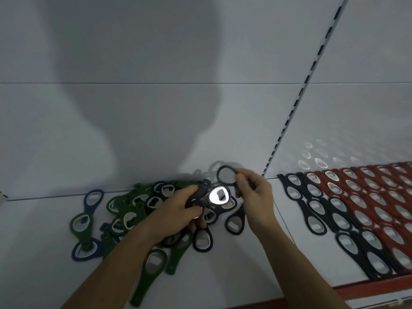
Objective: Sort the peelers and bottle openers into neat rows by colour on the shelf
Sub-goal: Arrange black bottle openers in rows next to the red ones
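Note:
A mixed pile of green, blue and black bottle openers (124,210) lies on the white shelf (245,264). My left hand (178,210) grips a bunch of black openers (217,197) above the pile, one showing a shiny metal insert. My right hand (254,192) pinches the ring end of another black opener (226,175), held just above the bunch. At the right, black openers (316,210) lie in neat rows beside rows of red openers (379,197).
A slotted upright (296,103) runs up the white back panel. The shelf's red front edge (374,288) shows at the lower right. A blue opener (92,201) lies at the pile's left edge.

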